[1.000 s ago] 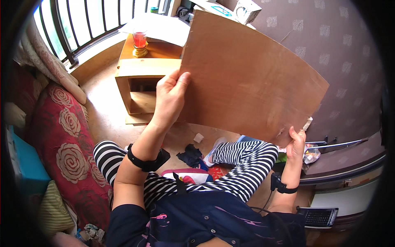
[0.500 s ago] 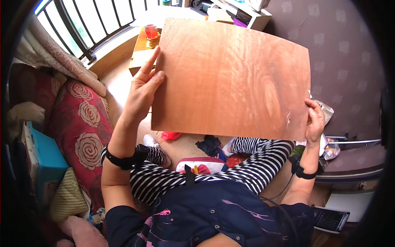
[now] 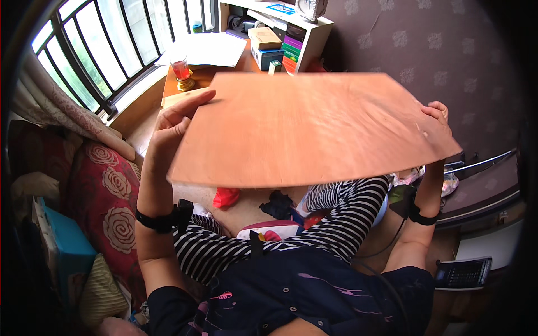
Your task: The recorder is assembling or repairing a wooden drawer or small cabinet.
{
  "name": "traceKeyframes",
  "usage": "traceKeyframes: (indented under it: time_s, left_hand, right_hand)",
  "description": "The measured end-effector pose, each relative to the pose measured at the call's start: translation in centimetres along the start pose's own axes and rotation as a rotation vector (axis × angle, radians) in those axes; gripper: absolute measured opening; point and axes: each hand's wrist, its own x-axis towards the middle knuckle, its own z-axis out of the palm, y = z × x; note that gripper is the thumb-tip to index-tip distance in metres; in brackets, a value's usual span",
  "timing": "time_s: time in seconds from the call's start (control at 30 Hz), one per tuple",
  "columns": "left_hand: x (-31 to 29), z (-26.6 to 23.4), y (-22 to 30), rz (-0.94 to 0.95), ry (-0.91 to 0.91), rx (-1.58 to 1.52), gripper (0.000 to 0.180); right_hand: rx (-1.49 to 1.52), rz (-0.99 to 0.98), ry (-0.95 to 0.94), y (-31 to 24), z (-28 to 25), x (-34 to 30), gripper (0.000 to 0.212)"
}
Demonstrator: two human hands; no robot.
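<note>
The left hand (image 3: 180, 119) and right hand (image 3: 438, 119) grasped opposite side edges of the wooden board (image 3: 302, 131), raised before the person. If 1 hand slipped, the board could tip and fall. Beyond it, a red glass (image 3: 180, 69) and boxes (image 3: 265, 49) stood in the way of any forward swing.

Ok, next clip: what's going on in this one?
A person in striped trousers is holding a wooden board up off the floor with both bare hands. The left hand grips its left edge and the right hand its right edge. Beyond the board, a glass with something red in it is visible near white sheets. Below the board, a dark cloth and a red item lie on the floor.
</note>
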Motion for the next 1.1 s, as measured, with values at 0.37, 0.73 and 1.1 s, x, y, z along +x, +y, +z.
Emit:
traceKeyframes:
  time_s: [0.37,0.73,1.1]
  left_hand:
    - [-2.8,-1.8,-1.7,-0.212,0.514,0.581,0.026]
    - [-11.3,-7.0,-6.3,-0.478,0.591,0.933,0.017]
    - [-9.7,-12.7,-9.9,-0.426,0.775,1.108,0.023]
  right_hand:
    - [0.726,0.826,-0.126,-1.8,10.2,-1.9,0.017]
    - [0.414,0.308,-0.426,-3.3,20.6,-8.8,0.008]
    - [0.334,0.392,-0.477,-3.8,26.3,-6.6,0.01]
